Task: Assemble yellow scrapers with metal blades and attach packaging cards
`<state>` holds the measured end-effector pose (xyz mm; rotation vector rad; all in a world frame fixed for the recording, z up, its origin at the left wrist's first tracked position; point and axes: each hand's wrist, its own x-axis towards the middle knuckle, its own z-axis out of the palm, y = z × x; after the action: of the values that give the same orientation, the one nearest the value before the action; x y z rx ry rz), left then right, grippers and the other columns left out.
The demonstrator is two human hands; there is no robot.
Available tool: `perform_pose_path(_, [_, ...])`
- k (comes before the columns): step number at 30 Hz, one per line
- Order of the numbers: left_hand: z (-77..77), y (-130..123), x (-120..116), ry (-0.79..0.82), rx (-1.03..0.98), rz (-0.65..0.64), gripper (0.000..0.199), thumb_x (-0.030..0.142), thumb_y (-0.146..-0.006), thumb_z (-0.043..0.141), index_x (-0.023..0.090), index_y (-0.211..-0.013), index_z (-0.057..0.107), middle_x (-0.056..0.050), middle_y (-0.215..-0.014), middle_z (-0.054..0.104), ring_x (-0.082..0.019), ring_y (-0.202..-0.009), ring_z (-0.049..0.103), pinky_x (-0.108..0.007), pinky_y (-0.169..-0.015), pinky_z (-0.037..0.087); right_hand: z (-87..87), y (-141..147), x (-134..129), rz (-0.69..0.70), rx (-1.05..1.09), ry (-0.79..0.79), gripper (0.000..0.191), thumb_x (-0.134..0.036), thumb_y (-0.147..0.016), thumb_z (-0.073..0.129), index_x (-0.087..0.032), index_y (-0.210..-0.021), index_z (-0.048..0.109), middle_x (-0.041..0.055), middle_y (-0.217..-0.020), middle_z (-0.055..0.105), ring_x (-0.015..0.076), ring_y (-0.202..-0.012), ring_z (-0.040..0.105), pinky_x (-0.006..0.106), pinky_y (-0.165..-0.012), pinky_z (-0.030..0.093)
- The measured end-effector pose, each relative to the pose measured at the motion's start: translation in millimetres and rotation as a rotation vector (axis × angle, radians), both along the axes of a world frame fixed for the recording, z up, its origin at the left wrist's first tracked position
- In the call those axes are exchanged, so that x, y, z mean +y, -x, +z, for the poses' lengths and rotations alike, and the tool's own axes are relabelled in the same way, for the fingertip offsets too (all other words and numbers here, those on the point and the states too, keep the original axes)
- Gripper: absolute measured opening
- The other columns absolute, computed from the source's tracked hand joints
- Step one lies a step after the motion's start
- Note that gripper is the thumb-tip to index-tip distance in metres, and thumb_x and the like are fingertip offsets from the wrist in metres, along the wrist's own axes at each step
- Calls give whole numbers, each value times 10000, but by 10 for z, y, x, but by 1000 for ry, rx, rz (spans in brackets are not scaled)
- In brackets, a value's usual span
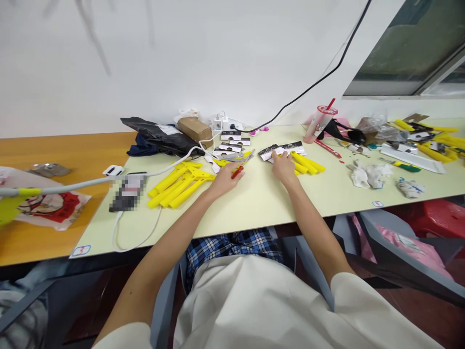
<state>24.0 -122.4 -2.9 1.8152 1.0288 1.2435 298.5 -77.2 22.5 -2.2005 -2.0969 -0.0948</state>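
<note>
My left hand (225, 179) is closed at the middle of the table, with a red-handled tool (237, 171) at its fingers; a thin metal part points up and right from it. Left of that hand lie several yellow plastic handles (181, 190) in a group. My right hand (284, 167) rests on black-and-white cards (298, 147) and yellow handles (311, 164); its fingertips are too small to tell whether they grip anything. Between and behind the hands are more black-and-white cards (230, 146).
A phone (128, 192) and white cable lie at left, near a black bag (163, 135) and brown box (196, 130). A cup with a straw (320, 124) stands at the back right. Crumpled tissues (370, 174) and a green-handled tool (405, 166) lie farther right.
</note>
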Motion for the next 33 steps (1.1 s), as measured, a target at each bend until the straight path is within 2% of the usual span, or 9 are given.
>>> perform_pose_path(8, [-379,10,143,-108,286,-116,509,259,-1016,603,201,-1511,707,-188,-1696,569,-361,-1625,500,-593,-1406,317,-53,-92,57,-48,39,-131,668,-160,-1061,504,-114,-1724,447,374,-1547,478,509,-1413,481,618,-1112,388])
perform_pose_path(11, [-408,-28,151,-147,287,-136,566,209,-1022,535,201,-1577,647,-188,-1722,536,-343,-1645,478,-587,-1405,330,-35,77,12,56,176,-288,591,-221,-1094,495,-105,-1673,495,326,-1543,522,459,-1410,495,608,-1156,384])
perform_pose_path(13, [-371,-53,132,-173,244,-115,589,202,-1037,503,208,-1616,610,-181,-1734,523,-334,-1659,459,-580,-1414,314,-56,261,-24,186,439,-335,472,-339,-1145,481,-124,-1552,586,266,-1417,645,384,-1282,606,539,-1120,459])
perform_pose_path(18, [-273,-56,74,-299,234,-6,615,200,-1106,373,192,-1709,496,-173,-1775,469,-279,-1689,420,-497,-1432,304,-150,768,-44,301,1269,0,464,-667,-1082,661,-204,-1104,679,100,-991,776,244,-844,731,377,-859,591])
perform_pose_path(22, [-281,-107,28,-429,436,45,654,161,-1126,274,164,-1774,353,-188,-1813,404,-259,-1722,359,-496,-1421,345,-60,979,39,285,1757,336,342,-474,-1082,732,-196,-892,676,84,-900,769,195,-801,721,289,-784,615])
perform_pose_path(25, [-202,-127,-60,-537,548,65,597,210,-1153,312,139,-1738,405,-224,-1803,407,-287,-1723,359,-511,-1393,395,37,983,61,235,1912,423,142,-256,-1041,739,-175,-930,704,54,-883,757,158,-758,699,241,-705,605])
perform_pose_path(29, [60,230,-239,-579,621,110,435,331,-1154,492,209,-1547,632,-177,-1631,633,-304,-1576,565,-543,-1333,466,69,872,-9,214,2002,360,148,-280,-985,803,-231,-1053,682,-42,-814,669,119,-624,612,222,-573,571])
perform_pose_path(31, [183,594,-326,-442,671,318,339,347,-1136,533,218,-1386,722,-157,-1366,782,-325,-1354,706,-556,-1241,530,66,809,-47,212,2018,364,178,-376,-1029,763,-268,-1091,636,-66,-787,630,98,-514,491,194,-441,447])
perform_pose_path(33, [264,969,-393,-231,789,530,290,339,-1099,579,189,-1279,749,-181,-1289,786,-372,-1277,711,-573,-1182,541,71,769,-72,245,2005,388,188,-439,-1070,709,-292,-1129,609,-81,-751,587,83,-453,370,170,-381,315])
